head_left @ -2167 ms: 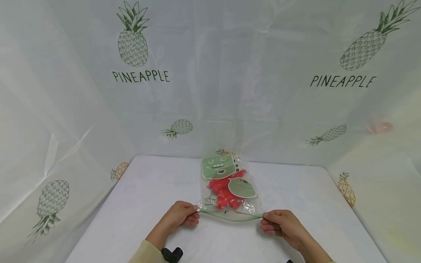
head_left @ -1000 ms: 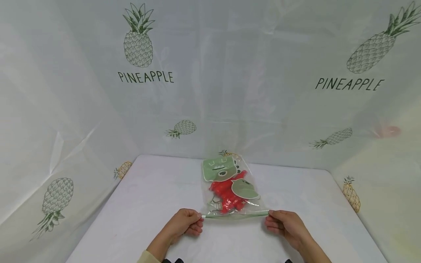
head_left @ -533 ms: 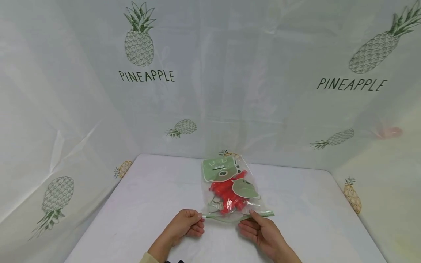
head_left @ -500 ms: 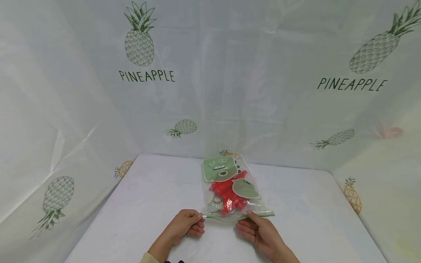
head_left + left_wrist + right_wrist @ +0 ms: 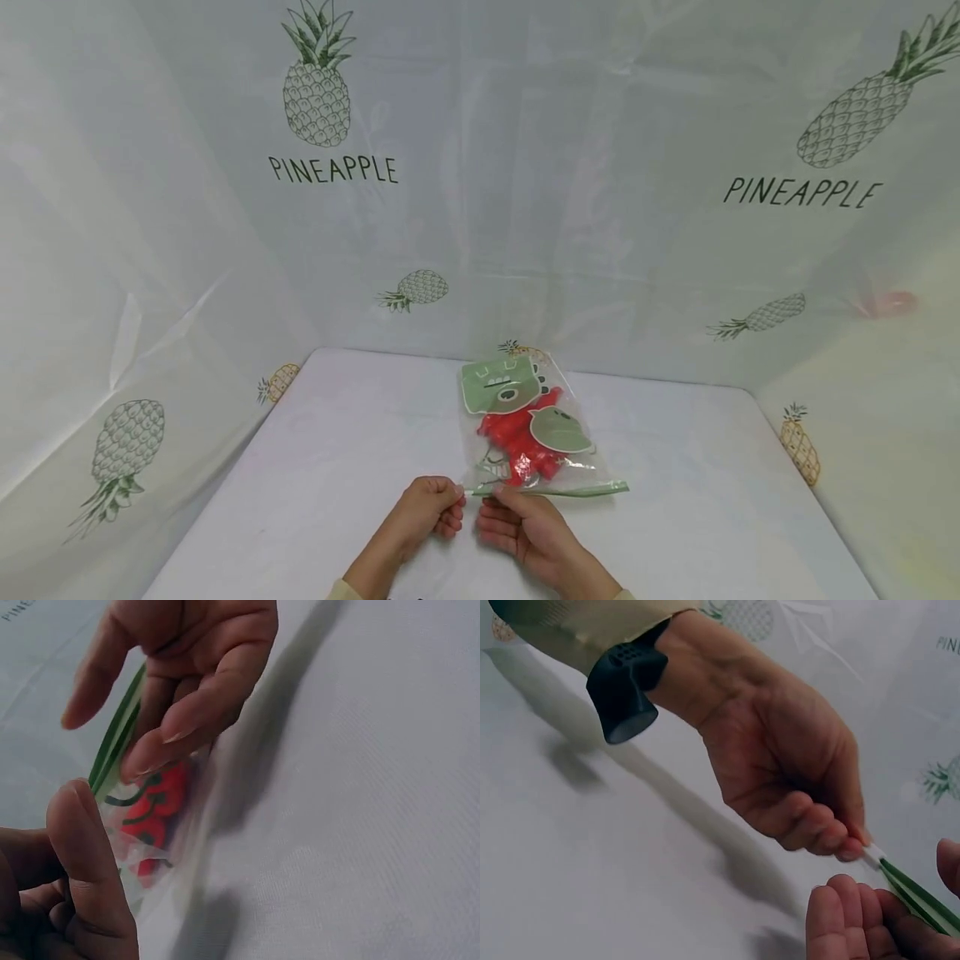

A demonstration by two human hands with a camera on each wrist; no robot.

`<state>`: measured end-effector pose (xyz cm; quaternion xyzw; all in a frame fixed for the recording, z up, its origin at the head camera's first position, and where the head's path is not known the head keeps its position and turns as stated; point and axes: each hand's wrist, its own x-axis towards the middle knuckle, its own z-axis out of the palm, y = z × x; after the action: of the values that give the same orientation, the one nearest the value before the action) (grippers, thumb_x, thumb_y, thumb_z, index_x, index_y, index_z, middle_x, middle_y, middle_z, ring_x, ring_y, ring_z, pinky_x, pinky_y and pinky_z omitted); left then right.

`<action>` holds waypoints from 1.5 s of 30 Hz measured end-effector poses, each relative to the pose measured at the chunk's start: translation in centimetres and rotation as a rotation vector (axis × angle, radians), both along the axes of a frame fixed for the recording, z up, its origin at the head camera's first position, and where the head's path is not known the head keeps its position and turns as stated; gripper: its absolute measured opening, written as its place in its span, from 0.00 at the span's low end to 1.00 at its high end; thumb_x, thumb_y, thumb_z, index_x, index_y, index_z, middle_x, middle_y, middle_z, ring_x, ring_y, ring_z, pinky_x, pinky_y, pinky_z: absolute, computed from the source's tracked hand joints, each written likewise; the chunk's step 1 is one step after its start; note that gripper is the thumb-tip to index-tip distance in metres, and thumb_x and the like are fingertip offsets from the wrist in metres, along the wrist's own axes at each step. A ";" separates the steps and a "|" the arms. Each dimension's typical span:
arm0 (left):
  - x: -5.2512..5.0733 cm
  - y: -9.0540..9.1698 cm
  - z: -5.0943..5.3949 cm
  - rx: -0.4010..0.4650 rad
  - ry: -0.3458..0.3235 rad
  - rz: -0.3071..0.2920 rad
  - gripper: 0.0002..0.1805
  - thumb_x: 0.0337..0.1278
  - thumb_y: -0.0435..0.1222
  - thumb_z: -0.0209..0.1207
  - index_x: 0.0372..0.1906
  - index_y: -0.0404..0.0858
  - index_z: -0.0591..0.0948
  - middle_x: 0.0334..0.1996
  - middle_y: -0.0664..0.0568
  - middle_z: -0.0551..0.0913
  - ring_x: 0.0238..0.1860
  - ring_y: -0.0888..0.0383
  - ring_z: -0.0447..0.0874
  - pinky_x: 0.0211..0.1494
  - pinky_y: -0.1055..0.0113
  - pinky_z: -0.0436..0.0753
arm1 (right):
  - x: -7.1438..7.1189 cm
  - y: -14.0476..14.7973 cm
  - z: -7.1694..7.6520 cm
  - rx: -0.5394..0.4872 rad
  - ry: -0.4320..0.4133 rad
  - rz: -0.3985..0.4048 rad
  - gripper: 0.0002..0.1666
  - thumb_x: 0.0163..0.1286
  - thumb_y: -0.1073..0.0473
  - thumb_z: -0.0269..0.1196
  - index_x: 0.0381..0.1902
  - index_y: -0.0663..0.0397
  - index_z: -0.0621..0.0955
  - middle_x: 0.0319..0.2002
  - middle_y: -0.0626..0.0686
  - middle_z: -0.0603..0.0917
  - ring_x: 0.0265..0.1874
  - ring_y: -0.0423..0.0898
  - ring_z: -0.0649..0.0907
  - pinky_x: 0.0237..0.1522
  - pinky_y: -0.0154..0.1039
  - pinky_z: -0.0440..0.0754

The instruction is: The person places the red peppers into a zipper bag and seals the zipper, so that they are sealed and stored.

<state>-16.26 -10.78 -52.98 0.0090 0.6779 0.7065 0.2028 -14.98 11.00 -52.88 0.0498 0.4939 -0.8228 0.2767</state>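
Observation:
A clear zip-lock bag with green cartoon prints lies flat on the table, its green zip strip towards me. Red glossy things show inside; their kind is unclear through the film. My left hand pinches the white piece at the strip's left end between thumb and curled fingers. Close beside it is my right hand, near that same end. In both wrist views its thumb and fingers stand apart, with the strip passing between them.
The white table is enclosed at the back and sides by a pale curtain with pineapple prints. A black wrist device sits on the left wrist, beside a beige sleeve.
My right hand has left the strip's right end and moved left along it, close to the left hand. The left hand keeps its pinch. The strip, bowed earlier, now lies straighter.

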 end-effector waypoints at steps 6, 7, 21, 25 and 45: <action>0.1 0.0 -0.3 0.026 -0.022 -0.016 0.13 0.77 0.36 0.57 0.36 0.30 0.83 0.24 0.54 0.83 0.24 0.64 0.83 0.27 0.73 0.86 | -0.2 -1.9 -0.4 -0.004 0.007 0.030 0.19 0.79 0.51 0.64 0.51 0.64 0.85 0.41 0.54 0.92 0.42 0.44 0.92 0.49 0.41 0.92; 0.1 0.0 -0.4 0.029 -0.027 -0.020 0.13 0.77 0.36 0.57 0.37 0.30 0.83 0.24 0.53 0.83 0.24 0.64 0.83 0.27 0.73 0.86 | -0.2 -2.1 -0.5 0.004 0.004 0.027 0.19 0.79 0.51 0.64 0.51 0.64 0.86 0.41 0.54 0.92 0.41 0.44 0.92 0.48 0.40 0.92; 0.4 0.0 -0.1 0.001 -0.018 -0.036 0.13 0.76 0.35 0.59 0.37 0.28 0.84 0.25 0.52 0.85 0.25 0.63 0.84 0.28 0.72 0.87 | 0.0 -3.3 -1.2 0.129 -0.045 -0.059 0.17 0.72 0.54 0.70 0.48 0.64 0.90 0.38 0.54 0.93 0.34 0.42 0.92 0.38 0.35 0.92; 0.3 0.1 -0.1 0.009 0.005 -0.026 0.12 0.75 0.33 0.59 0.36 0.28 0.83 0.25 0.53 0.85 0.24 0.63 0.84 0.27 0.73 0.86 | -0.1 -3.5 -1.3 0.142 -0.046 -0.079 0.16 0.72 0.55 0.70 0.47 0.63 0.90 0.37 0.53 0.93 0.34 0.41 0.92 0.38 0.35 0.92; 0.0 -0.3 -0.8 0.008 -0.001 0.035 0.10 0.75 0.35 0.60 0.36 0.32 0.82 0.27 0.52 0.84 0.25 0.63 0.85 0.29 0.71 0.88 | -0.5 -2.9 -1.2 0.121 -0.098 -0.123 0.13 0.73 0.59 0.68 0.47 0.65 0.88 0.35 0.53 0.93 0.36 0.44 0.92 0.48 0.45 0.93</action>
<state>-16.23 -11.10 -53.76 -0.0024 0.6751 0.7125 0.1910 -15.47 8.14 -54.05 0.1371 0.5245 -0.8035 0.2460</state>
